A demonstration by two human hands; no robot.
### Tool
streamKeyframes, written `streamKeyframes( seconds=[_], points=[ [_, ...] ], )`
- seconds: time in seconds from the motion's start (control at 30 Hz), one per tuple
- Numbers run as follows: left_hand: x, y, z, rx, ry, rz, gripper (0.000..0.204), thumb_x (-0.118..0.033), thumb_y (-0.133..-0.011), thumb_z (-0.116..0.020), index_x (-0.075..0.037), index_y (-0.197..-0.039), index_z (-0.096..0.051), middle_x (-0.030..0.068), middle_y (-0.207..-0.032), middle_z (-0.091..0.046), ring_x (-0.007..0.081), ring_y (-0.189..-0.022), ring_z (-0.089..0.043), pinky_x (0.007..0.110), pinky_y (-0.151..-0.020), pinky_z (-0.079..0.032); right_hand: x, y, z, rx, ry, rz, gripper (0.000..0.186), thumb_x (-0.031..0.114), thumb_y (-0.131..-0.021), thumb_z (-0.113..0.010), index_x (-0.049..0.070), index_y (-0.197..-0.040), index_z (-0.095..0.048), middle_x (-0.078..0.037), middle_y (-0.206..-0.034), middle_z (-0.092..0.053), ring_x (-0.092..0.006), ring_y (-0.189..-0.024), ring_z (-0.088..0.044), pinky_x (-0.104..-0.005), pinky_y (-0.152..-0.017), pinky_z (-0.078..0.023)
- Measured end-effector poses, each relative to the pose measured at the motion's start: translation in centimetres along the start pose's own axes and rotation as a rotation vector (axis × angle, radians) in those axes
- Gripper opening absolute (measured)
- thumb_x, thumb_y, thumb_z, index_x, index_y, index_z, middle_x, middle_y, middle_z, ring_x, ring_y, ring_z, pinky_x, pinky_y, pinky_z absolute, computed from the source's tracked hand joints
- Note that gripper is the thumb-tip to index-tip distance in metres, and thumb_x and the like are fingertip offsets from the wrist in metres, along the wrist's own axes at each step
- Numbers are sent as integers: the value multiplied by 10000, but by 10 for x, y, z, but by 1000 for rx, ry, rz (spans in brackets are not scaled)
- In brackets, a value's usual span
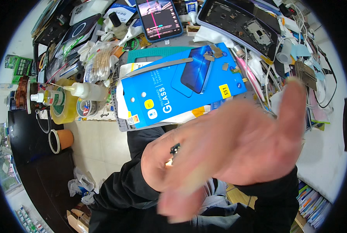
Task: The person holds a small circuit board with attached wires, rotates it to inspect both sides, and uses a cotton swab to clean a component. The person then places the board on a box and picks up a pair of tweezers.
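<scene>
My left hand (154, 165) is in front of the workbench's near edge, closed round a small electronic part (175, 148) with a black end and a gold-coloured bit below it. Most of the part is hidden by the fingers and by my right hand (243, 143). That right hand passes close over the left and is smeared by motion. One of its fingers points up at the right; whether it holds anything does not show. Beyond both hands lies a blue screen-protector package (154, 99), with metal tweezers (158, 66) and small metal pieces (216, 51) on top.
A lit phone (160, 19) stands at the back, next to an opened phone housing (239, 27). Bottles, including a white dropper bottle (90, 91), and a bag of cotton swabs (99, 62) crowd the left. White cables (272, 73) tangle at the right.
</scene>
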State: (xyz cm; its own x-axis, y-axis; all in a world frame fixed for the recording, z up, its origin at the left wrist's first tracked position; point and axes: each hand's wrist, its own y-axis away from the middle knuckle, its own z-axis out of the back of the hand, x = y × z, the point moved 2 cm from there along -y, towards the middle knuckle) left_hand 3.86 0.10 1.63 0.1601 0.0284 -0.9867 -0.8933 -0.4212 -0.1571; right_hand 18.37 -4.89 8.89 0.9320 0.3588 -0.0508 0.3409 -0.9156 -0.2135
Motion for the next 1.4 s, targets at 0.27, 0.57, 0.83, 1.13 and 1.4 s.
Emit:
streamKeyframes(
  seconds=[0.27,0.57,0.83,1.13,1.4],
  points=[
    [12,-9,2,111,81,-3,641,-87,-830,-767,50,-1387,-481,268,-1402,-543,388,-1271,-582,396,-1029,-476,-5,-1,28,-43,600,-263,882,724,-1001,-228,-15,-1205,-665,-102,-1164,-690,-151,-1063,-618,-246,-924,-440],
    [11,-4,-5,149,88,-80,637,-145,-864,-738,57,-1403,-464,267,-1421,-527,376,-1286,-570,389,-1045,-468,2,3,33,150,940,-275,671,568,-1067,-316,23,-1213,-679,-69,-1130,-634,-172,-1046,-574,-310,-955,-433],
    [10,1,-3,193,84,-111,640,-196,-894,-712,62,-1418,-449,267,-1438,-513,365,-1299,-560,383,-1058,-461,-1,-6,32,267,974,-136,561,450,-1092,-362,3,-1214,-678,-77,-1038,-618,-205,-989,-556,-326,-916,-437],
    [9,3,-3,236,79,-136,650,-254,-928,-683,69,-1434,-433,266,-1458,-496,353,-1313,-548,377,-1074,-453,-2,3,33,191,766,-295,606,472,-1084,-363,-41,-1305,-599,-108,-1224,-567,-191,-1190,-560,-310,-1035,-450],
    [6,3,0,274,43,-147,665,-305,-958,-657,75,-1449,-418,266,-1475,-482,342,-1326,-537,371,-1088,-446,-1,-1,35,311,894,-185,622,493,-1077,-383,-35,-1338,-582,-83,-1163,-558,-175,-1101,-552,-304,-981,-445]
  ],
)
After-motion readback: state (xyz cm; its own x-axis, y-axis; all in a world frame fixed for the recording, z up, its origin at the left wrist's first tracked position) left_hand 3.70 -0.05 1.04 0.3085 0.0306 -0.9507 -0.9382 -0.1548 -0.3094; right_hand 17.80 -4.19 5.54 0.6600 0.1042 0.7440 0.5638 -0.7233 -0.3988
